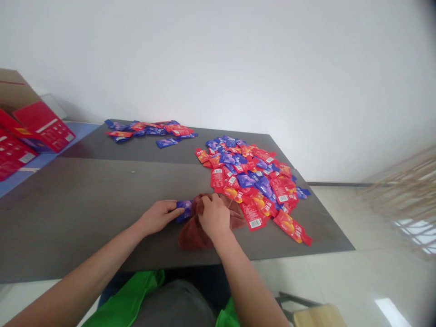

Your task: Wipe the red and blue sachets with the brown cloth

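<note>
Green fabric (131, 302) lies across the wearer's lap, nearest to my camera, and to the right a light wooden seat (320, 315) stands above the pale tiled floor (329, 218). Then comes the matt, dark grey table (85, 195), with a seam running across it. Near its front edge, the left hand (158, 217) pinches one end of a purple pouch (183, 210) between thumb and fingers. The right hand (214, 215) clutches a brown cloth (195, 235), bunched against the other end of this pouch, so the pouch is between both hands.

Just beyond is a large heap of red and purple pouches (252, 177). The red ones show orange fruit; several backs carry a white barcode (255, 223). I see white characters on the fronts, but I cannot read them.

Farther, a smaller pile of pouches (150, 128) lies at the back. On the left, red printed cartons (51, 129) stand on a blue surface (80, 130); their small text is too blurred for me. Behind everything is a plain white wall (218, 59).
</note>
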The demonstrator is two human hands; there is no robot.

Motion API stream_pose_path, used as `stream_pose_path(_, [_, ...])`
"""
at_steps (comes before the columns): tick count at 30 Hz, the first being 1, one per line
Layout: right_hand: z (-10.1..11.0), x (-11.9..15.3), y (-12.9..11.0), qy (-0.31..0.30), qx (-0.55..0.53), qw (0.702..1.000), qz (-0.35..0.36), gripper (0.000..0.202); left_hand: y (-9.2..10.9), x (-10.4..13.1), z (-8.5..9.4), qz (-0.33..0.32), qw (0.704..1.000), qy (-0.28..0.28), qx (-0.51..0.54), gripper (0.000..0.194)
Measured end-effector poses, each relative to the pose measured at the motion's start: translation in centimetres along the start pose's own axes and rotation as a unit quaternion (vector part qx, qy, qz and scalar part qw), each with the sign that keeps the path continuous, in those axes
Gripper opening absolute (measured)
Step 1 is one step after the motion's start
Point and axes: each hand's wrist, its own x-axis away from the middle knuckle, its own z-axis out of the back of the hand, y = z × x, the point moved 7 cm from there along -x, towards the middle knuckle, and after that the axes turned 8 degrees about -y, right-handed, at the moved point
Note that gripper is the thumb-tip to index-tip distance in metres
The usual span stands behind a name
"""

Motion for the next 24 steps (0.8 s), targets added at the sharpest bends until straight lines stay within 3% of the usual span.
stream_pose_path(2, [1.0,0.1,1.4,-0.004,0.017,0.999,-0.045,0.019,0.0,-0.1,0.1,0.008,1.000,0.004,-0.001,0.047])
stream_pose_path(4, [2.1,0.7,0.8,0.016,0.000,0.999,-0.047,0.022,0.1,-0.2,0.0,-0.003,1.000,0.002,0.009,0.047])
stream_pose_path(6, [2.5,1.3,-1.4,0.036,-0.034,0.999,0.000,0.027,0.1,-0.1,-0.3,-0.024,0.999,-0.001,0.033,0.044])
stream_pose_path(9, [1.5,1.3,-4.0,0.024,-0.055,0.996,0.069,0.028,0.0,0.0,-0.4,-0.040,0.998,0.007,0.056,0.038])
stream_pose_path(12, [0.4,-0.2,-1.7,-0.010,-0.021,1.000,0.002,0.024,-0.3,-0.1,-0.3,-0.020,0.999,0.016,0.026,0.042])
stream_pose_path(14, [0.7,-0.9,0.7,-0.024,0.004,0.998,-0.055,0.020,-0.4,0.0,-0.2,-0.008,1.000,0.017,0.011,0.045])
stream_pose_path(16, [1.7,-1.0,1.8,-0.017,0.010,0.998,-0.065,0.019,-0.5,0.0,-0.1,-0.004,1.000,0.018,0.020,0.046])
stream_pose_path(20, [2.8,0.3,-1.6,0.028,-0.030,0.998,0.041,0.022,-0.5,0.1,-0.2,-0.028,0.997,0.012,0.070,0.039])
stream_pose_path(22, [1.8,0.6,-3.5,0.018,-0.042,0.995,0.087,0.022,-0.4,0.0,-0.3,-0.040,0.997,0.014,0.071,0.037])
stream_pose_path(24, [0.5,-0.1,-3.5,-0.005,-0.035,0.997,0.070,0.025,-0.4,0.0,-0.2,-0.032,0.998,0.023,0.041,0.039])
